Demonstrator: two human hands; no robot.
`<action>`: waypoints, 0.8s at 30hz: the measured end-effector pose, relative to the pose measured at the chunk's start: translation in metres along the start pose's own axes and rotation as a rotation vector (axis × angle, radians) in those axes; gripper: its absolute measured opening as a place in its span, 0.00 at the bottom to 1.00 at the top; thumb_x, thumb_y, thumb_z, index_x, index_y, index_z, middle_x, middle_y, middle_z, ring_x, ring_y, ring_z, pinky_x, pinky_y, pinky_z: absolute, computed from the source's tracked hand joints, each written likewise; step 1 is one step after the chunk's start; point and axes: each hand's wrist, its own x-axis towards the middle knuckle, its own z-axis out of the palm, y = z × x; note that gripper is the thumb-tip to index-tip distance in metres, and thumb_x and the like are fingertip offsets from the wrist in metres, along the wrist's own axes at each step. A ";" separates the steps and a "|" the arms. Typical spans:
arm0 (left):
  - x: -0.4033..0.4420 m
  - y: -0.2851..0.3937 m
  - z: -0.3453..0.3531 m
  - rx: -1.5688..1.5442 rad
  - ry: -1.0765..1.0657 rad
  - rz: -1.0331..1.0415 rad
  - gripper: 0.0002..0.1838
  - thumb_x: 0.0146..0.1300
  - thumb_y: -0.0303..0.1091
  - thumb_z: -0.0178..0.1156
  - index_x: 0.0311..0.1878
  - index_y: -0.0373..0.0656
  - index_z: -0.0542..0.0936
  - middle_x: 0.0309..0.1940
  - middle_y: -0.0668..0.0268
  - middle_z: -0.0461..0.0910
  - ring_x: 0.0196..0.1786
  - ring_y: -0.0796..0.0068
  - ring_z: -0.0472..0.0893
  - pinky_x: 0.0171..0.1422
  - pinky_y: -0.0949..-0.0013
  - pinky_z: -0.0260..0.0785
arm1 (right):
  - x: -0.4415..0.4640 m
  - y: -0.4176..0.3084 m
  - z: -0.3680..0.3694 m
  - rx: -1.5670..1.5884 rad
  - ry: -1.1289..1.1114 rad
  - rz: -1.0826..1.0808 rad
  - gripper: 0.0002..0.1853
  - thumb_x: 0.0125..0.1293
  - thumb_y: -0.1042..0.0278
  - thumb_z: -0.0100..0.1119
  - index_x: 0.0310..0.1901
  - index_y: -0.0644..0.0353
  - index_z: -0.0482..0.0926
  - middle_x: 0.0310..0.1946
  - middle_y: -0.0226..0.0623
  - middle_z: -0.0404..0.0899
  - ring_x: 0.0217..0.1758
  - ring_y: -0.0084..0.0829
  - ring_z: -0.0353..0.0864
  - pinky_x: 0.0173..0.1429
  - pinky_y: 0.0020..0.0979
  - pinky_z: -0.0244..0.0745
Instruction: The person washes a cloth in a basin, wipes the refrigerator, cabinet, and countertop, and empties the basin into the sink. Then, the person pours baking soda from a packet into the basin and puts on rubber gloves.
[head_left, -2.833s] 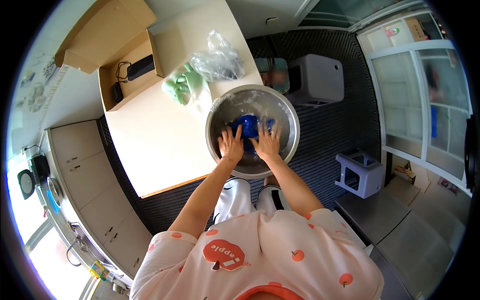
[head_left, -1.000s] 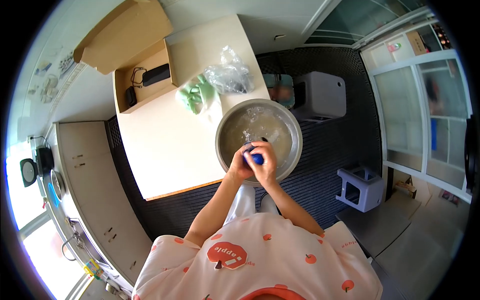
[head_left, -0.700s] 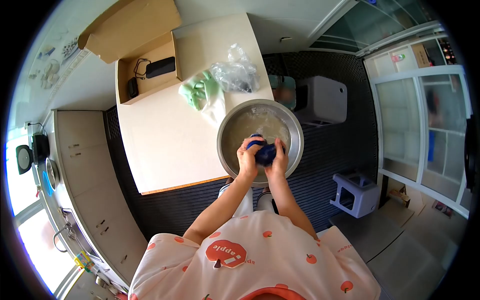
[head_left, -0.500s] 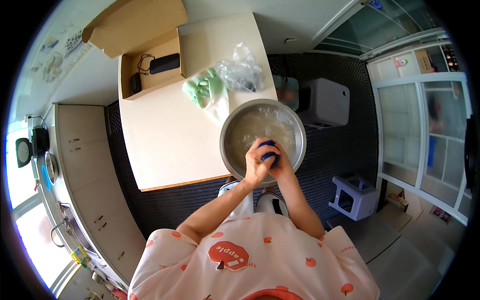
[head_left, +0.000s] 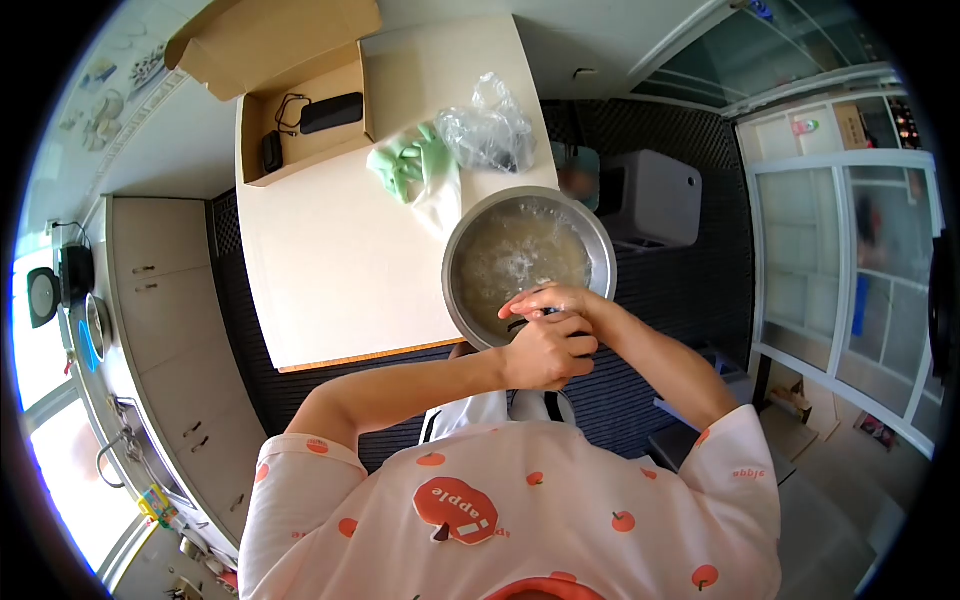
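Observation:
My left hand is closed in a fist at the near rim of a metal basin, knuckles up. A dark blue item, mostly hidden, is gripped in it; a small dark part shows between my two hands. My right hand lies just beyond and over the left, its fingers stretched out to the left across the dark item. Cloudy, bubbly water fills the basin below my hands.
On the white table left of the basin are a clear plastic bag, a green and white cloth-like bundle and an open cardboard box holding a black phone-like device. A grey stool stands right.
Both hands have come nearer to my body, to the basin's near rim. My left hand has turned knuckles up, and my right fingers have straightened. The blue item is now mostly covered.

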 end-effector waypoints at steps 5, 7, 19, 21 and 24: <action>-0.006 -0.010 0.020 0.102 -0.104 0.160 0.06 0.35 0.35 0.60 0.19 0.47 0.76 0.29 0.71 0.72 0.39 0.66 0.74 0.47 0.64 0.69 | 0.009 -0.007 0.006 -0.327 0.006 -0.012 0.08 0.59 0.70 0.61 0.38 0.60 0.86 0.31 0.28 0.84 0.25 0.18 0.68 0.34 0.20 0.70; -0.013 -0.018 0.032 0.180 -0.207 0.204 0.05 0.37 0.37 0.59 0.18 0.48 0.77 0.28 0.71 0.72 0.37 0.68 0.73 0.45 0.65 0.68 | 0.020 -0.002 0.002 -0.443 0.045 -0.031 0.08 0.58 0.70 0.61 0.38 0.59 0.86 0.28 0.29 0.84 0.24 0.19 0.71 0.33 0.21 0.71; -0.053 -0.074 0.140 -0.119 -0.813 -0.312 0.11 0.53 0.40 0.59 0.34 0.46 0.85 0.35 0.63 0.82 0.42 0.63 0.80 0.46 0.59 0.71 | 0.145 0.105 -0.048 -1.015 0.485 -0.049 0.12 0.47 0.62 0.63 0.30 0.61 0.85 0.32 0.52 0.82 0.37 0.45 0.84 0.41 0.42 0.77; -0.067 -0.080 0.158 -0.381 -0.645 -0.662 0.13 0.61 0.41 0.55 0.42 0.45 0.83 0.43 0.59 0.82 0.48 0.64 0.78 0.53 0.60 0.67 | 0.092 0.063 -0.016 -0.818 0.775 0.012 0.11 0.48 0.69 0.56 0.32 0.64 0.84 0.34 0.54 0.82 0.39 0.50 0.83 0.42 0.44 0.77; -0.051 -0.066 0.131 -0.177 -0.819 -0.309 0.15 0.59 0.33 0.51 0.48 0.41 0.79 0.48 0.56 0.80 0.55 0.63 0.76 0.56 0.61 0.67 | 0.086 0.085 -0.034 -0.133 0.569 -0.176 0.10 0.55 0.69 0.65 0.39 0.61 0.83 0.24 0.42 0.82 0.25 0.30 0.80 0.30 0.32 0.76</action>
